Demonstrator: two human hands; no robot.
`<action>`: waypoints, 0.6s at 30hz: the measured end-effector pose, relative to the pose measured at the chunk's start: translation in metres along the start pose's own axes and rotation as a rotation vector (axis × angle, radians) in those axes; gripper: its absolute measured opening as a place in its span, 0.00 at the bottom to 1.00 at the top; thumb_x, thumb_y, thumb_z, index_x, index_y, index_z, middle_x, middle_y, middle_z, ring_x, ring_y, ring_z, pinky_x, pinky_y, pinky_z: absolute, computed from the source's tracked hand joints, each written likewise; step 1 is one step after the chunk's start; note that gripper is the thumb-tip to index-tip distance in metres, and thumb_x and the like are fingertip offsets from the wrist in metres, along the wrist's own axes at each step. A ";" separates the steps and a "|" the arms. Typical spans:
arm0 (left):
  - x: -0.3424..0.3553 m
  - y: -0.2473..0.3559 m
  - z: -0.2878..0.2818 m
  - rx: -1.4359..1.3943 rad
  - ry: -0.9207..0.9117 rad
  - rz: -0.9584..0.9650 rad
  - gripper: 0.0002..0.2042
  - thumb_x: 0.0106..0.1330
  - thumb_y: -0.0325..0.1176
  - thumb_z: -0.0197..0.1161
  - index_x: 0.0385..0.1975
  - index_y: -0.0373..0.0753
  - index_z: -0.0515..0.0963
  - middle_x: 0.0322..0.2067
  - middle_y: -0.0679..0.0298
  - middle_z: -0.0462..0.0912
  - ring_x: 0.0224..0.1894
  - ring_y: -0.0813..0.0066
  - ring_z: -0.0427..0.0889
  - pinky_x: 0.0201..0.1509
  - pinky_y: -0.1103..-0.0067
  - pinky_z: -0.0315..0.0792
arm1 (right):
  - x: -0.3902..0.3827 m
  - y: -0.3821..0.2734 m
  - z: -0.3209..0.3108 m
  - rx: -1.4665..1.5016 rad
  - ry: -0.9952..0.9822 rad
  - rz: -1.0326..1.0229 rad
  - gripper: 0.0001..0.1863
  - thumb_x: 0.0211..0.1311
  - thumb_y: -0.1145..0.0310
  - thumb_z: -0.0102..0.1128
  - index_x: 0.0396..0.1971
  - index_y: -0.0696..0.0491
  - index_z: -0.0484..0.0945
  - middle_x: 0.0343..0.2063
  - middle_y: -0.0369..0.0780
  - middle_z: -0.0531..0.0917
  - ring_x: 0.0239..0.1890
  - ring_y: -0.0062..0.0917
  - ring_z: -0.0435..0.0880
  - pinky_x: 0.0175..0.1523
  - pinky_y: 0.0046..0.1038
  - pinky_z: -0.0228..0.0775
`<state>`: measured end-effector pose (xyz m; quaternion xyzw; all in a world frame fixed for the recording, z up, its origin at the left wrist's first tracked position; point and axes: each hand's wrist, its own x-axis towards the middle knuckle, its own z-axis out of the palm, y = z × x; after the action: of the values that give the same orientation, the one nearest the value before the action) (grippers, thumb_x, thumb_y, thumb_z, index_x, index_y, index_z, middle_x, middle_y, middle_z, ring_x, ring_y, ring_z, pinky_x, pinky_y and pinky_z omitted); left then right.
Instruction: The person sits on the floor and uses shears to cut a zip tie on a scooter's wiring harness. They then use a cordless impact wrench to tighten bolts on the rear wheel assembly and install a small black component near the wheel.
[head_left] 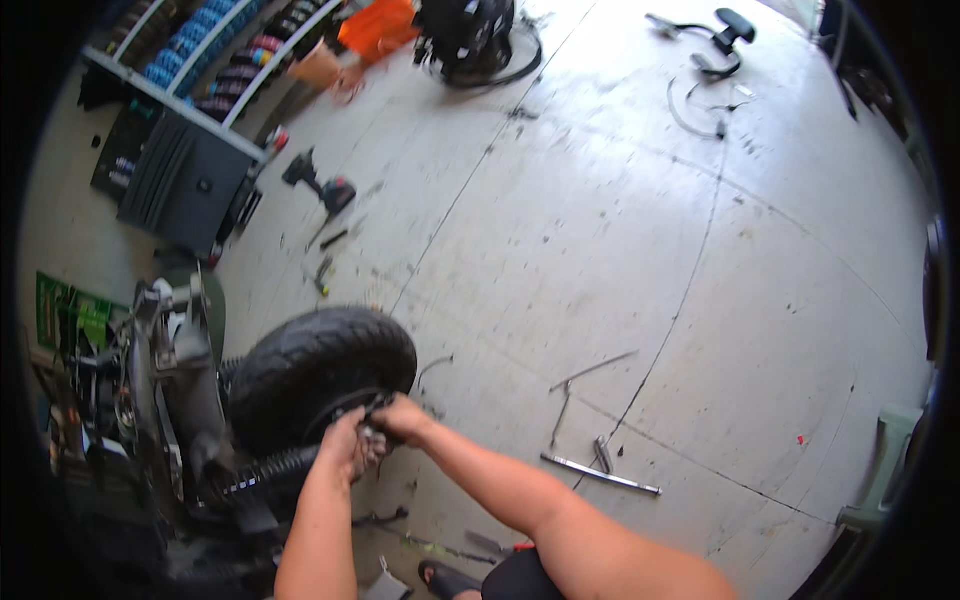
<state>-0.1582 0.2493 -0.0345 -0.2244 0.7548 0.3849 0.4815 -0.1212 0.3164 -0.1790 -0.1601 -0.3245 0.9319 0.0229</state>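
- In the head view, the only one I have, the wheel (325, 345) sits left of centre, low in the frame, beside a partly stripped vehicle (190, 400) at the left edge.
- What I judge matters most is its lean: the tyre's long axis slants from lower left to upper right, and its rim side faces down and right, toward both hands.
- From the hands, the bulk of the wheel lies up and to the left; the rim (350, 398) is just beyond the fingertips.
- I see the left hand (348, 445) below the rim, fingers bent inward, near the upper end of a coil spring (280, 468). I cannot tell whether it pinches anything.
- The right hand (402, 418) is nearer the tyre's right edge, reaching in from the right with its fingers turned down by the rim. Its fingertips are lost among dark parts, so its grip is unclear to me too.
- A chrome bar (600, 474) lies on the floor (560, 260), lower right of centre, well apart from both hands.
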 end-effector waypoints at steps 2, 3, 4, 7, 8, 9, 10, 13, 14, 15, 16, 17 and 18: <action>-0.009 -0.001 0.008 -0.034 0.040 0.025 0.21 0.70 0.51 0.45 0.31 0.37 0.72 0.20 0.58 0.78 0.15 0.72 0.74 0.17 0.82 0.64 | -0.009 -0.009 -0.002 -0.045 0.024 0.194 0.08 0.46 0.72 0.65 0.24 0.62 0.81 0.22 0.38 0.81 0.23 0.22 0.78 0.27 0.28 0.72; -0.010 0.003 0.013 0.105 0.075 0.031 0.20 0.70 0.50 0.46 0.33 0.36 0.73 0.20 0.58 0.79 0.16 0.71 0.75 0.17 0.82 0.64 | -0.011 -0.014 -0.006 -0.047 0.038 0.183 0.08 0.46 0.71 0.65 0.23 0.62 0.81 0.21 0.38 0.81 0.21 0.21 0.77 0.26 0.28 0.71; -0.015 0.003 0.019 0.241 0.113 0.038 0.20 0.70 0.49 0.48 0.36 0.35 0.74 0.20 0.57 0.79 0.16 0.71 0.76 0.17 0.82 0.64 | -0.012 -0.018 -0.009 -0.049 0.049 0.174 0.08 0.46 0.71 0.65 0.22 0.62 0.81 0.19 0.38 0.80 0.19 0.21 0.76 0.24 0.28 0.70; -0.021 0.012 0.034 0.426 0.131 0.022 0.19 0.69 0.47 0.50 0.41 0.34 0.74 0.21 0.56 0.80 0.17 0.70 0.77 0.17 0.81 0.65 | -0.012 -0.018 -0.015 -0.154 0.050 0.171 0.11 0.47 0.67 0.66 0.27 0.61 0.81 0.22 0.39 0.81 0.23 0.22 0.78 0.24 0.26 0.70; -0.021 0.015 0.032 0.442 0.129 0.007 0.19 0.69 0.46 0.50 0.42 0.34 0.74 0.21 0.56 0.80 0.17 0.70 0.77 0.17 0.81 0.66 | -0.013 -0.022 -0.012 -0.209 0.055 0.170 0.12 0.47 0.66 0.67 0.26 0.61 0.81 0.22 0.39 0.81 0.23 0.23 0.78 0.24 0.26 0.70; -0.019 0.014 0.029 0.426 0.125 0.030 0.18 0.69 0.45 0.50 0.43 0.35 0.73 0.21 0.56 0.80 0.17 0.70 0.78 0.17 0.81 0.66 | -0.016 -0.024 -0.007 -0.283 0.075 0.109 0.14 0.47 0.64 0.68 0.26 0.61 0.81 0.22 0.40 0.81 0.22 0.23 0.77 0.25 0.27 0.69; -0.018 0.012 0.025 0.370 0.142 0.032 0.17 0.69 0.45 0.50 0.43 0.35 0.73 0.21 0.56 0.80 0.17 0.70 0.78 0.17 0.82 0.66 | -0.019 -0.026 -0.005 -0.279 0.062 0.132 0.14 0.46 0.64 0.68 0.25 0.61 0.81 0.21 0.39 0.81 0.22 0.22 0.77 0.25 0.26 0.69; -0.004 0.013 0.032 0.264 0.106 0.057 0.16 0.69 0.43 0.49 0.44 0.36 0.72 0.21 0.56 0.80 0.17 0.70 0.78 0.15 0.83 0.65 | 0.002 -0.006 -0.018 -0.139 0.073 0.050 0.11 0.48 0.65 0.68 0.22 0.59 0.80 0.20 0.38 0.80 0.21 0.20 0.77 0.23 0.25 0.68; 0.002 0.008 0.020 0.201 0.110 0.044 0.16 0.68 0.43 0.49 0.43 0.36 0.72 0.21 0.56 0.79 0.17 0.70 0.77 0.15 0.83 0.65 | -0.002 -0.008 -0.011 -0.145 0.062 0.076 0.11 0.48 0.66 0.67 0.21 0.60 0.80 0.20 0.38 0.80 0.21 0.20 0.77 0.23 0.26 0.69; 0.007 0.004 0.011 0.139 0.112 0.033 0.15 0.68 0.43 0.49 0.42 0.36 0.71 0.21 0.56 0.79 0.17 0.70 0.77 0.15 0.82 0.65 | -0.011 -0.016 -0.005 -0.153 0.052 0.100 0.10 0.47 0.67 0.66 0.20 0.60 0.80 0.20 0.38 0.80 0.21 0.20 0.77 0.23 0.26 0.69; 0.009 0.002 0.004 0.076 0.113 0.023 0.14 0.68 0.43 0.49 0.41 0.37 0.71 0.21 0.57 0.79 0.17 0.70 0.77 0.15 0.82 0.65 | -0.017 -0.022 0.000 -0.161 0.042 0.124 0.10 0.47 0.68 0.65 0.19 0.60 0.80 0.19 0.38 0.81 0.21 0.20 0.77 0.23 0.27 0.69; 0.009 0.003 0.007 0.065 0.105 0.026 0.14 0.68 0.42 0.49 0.40 0.37 0.71 0.21 0.57 0.78 0.16 0.70 0.77 0.15 0.82 0.65 | -0.018 -0.025 -0.002 -0.139 0.019 0.138 0.10 0.50 0.67 0.67 0.21 0.58 0.79 0.19 0.38 0.81 0.19 0.20 0.77 0.22 0.27 0.70; 0.008 0.004 0.011 0.054 0.098 0.030 0.14 0.67 0.42 0.49 0.39 0.38 0.70 0.21 0.57 0.78 0.16 0.71 0.76 0.15 0.82 0.65 | -0.019 -0.028 -0.004 -0.045 -0.002 0.179 0.10 0.51 0.67 0.66 0.21 0.58 0.79 0.19 0.38 0.80 0.19 0.21 0.77 0.21 0.26 0.70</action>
<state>-0.1587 0.2607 -0.0424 -0.2187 0.7907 0.3601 0.4442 -0.1037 0.3379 -0.1599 -0.1880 -0.3296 0.9230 -0.0646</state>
